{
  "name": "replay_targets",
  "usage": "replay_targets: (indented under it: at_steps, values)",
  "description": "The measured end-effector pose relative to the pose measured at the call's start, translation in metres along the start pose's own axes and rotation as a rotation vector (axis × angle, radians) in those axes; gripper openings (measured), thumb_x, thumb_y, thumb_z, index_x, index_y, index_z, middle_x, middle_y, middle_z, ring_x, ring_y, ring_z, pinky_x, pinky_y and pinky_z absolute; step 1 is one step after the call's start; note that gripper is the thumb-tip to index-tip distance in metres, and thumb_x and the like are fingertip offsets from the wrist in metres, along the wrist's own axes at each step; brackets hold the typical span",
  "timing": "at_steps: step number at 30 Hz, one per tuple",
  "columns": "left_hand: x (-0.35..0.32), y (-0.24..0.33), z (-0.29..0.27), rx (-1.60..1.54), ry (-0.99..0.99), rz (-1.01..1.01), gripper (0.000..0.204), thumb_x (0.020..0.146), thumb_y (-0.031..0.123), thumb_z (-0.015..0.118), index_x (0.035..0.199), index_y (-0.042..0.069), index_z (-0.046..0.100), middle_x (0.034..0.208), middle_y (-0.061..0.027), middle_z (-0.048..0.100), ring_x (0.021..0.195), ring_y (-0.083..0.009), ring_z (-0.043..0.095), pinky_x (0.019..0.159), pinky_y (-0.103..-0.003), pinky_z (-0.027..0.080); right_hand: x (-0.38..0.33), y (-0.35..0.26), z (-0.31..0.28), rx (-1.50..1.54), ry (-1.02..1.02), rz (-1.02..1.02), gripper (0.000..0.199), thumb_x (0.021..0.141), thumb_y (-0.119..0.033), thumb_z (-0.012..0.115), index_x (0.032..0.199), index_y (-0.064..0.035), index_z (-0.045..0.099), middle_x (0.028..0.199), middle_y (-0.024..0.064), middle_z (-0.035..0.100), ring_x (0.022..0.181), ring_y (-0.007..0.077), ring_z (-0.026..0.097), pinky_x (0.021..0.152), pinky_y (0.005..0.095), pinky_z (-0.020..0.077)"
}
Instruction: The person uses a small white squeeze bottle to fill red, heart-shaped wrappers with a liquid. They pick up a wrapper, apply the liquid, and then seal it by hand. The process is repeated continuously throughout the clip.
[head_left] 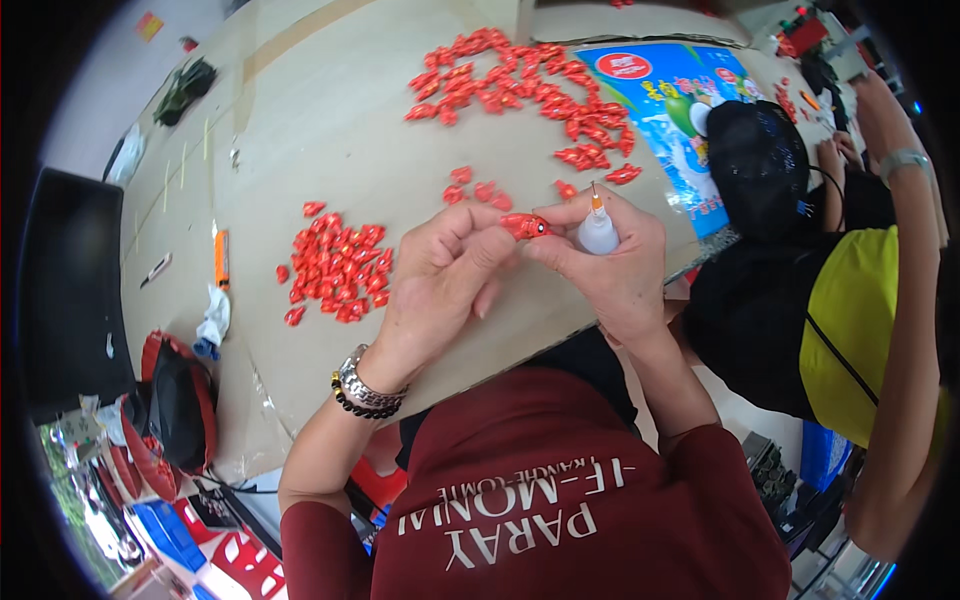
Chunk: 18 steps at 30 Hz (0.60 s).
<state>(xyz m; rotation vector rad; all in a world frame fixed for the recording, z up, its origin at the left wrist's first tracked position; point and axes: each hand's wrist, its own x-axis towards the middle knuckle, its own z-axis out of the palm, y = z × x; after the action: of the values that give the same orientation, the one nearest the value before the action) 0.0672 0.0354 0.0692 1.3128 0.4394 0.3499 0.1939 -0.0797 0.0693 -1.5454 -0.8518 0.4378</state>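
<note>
Between the thumb and fingers of my left hand [445,270] is a small glossy red plastic piece [522,226] with a white-and-black eye spot. My right hand [622,262] is closed around a small white needle-tip bottle [598,236] with an orange collar, its thin tip pointing up and away from me. The right thumb and forefinger also reach the red piece's right end. Left of my hands lies a pile of similar red pieces [335,265]. Beyond them a larger spread of red pieces [480,85] curves across the table, and a few loose red ones [484,192] lie nearer.
On the brown-covered table [300,150] at left lie an orange-handled cutter [221,260], a crumpled white tissue [214,315] and a thin white tool [156,270]. A blue printed sheet [660,110] covers the right part. Close on my right sits a person in yellow and black [860,320].
</note>
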Motion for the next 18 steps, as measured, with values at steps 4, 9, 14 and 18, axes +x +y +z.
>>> replay_targets:
  at_steps: [4, 9, 14, 18]
  values:
    - [-0.02, -0.005, -0.011, 0.025, 0.051, 0.054, 0.023, 0.097, 0.023, 0.051, 0.093, 0.001, 0.056, 0.073, -0.0008, 0.058, 0.048, -0.0027, 0.044, 0.042, -0.018, 0.031, -0.001, -0.003, 0.014, 0.032, -0.155, 0.057, 0.022, 0.07, 0.002, 0.077, 0.089, 0.0015, 0.065, 0.078, 0.0043, 0.065, 0.065, 0.0063, 0.059, 0.055, 0.0193, 0.0475]
    - [-0.034, -0.017, -0.019, 0.137, 0.133, 0.139, 0.025, 0.099, 0.026, 0.046, 0.09, 0.003, 0.053, 0.071, -0.0027, 0.057, 0.047, -0.0047, 0.045, 0.041, -0.019, 0.03, -0.005, 0.005, 0.026, 0.235, -0.264, 0.19, 0.023, 0.07, -0.001, 0.079, 0.089, 0.0012, 0.065, 0.079, 0.0046, 0.063, 0.062, 0.0071, 0.058, 0.053, 0.0194, 0.0482]
    - [-0.041, -0.018, -0.02, 0.182, 0.205, 0.15, 0.027, 0.1, 0.026, 0.043, 0.087, 0.004, 0.05, 0.064, -0.0019, 0.055, 0.046, -0.0046, 0.044, 0.04, -0.02, 0.03, -0.005, 0.005, 0.034, 0.277, -0.308, 0.233, 0.022, 0.07, -0.001, 0.078, 0.088, 0.0011, 0.065, 0.079, 0.0043, 0.062, 0.061, 0.008, 0.058, 0.053, 0.0198, 0.0495]
    - [-0.041, -0.019, -0.023, 0.17, 0.209, 0.153, 0.028, 0.1, 0.028, 0.043, 0.085, 0.005, 0.048, 0.064, -0.0019, 0.054, 0.046, -0.0048, 0.044, 0.04, -0.019, 0.029, -0.004, 0.007, 0.036, 0.307, -0.305, 0.272, 0.021, 0.071, 0.0, 0.078, 0.087, 0.0009, 0.066, 0.078, 0.0042, 0.062, 0.061, 0.0083, 0.058, 0.053, 0.0201, 0.0495]
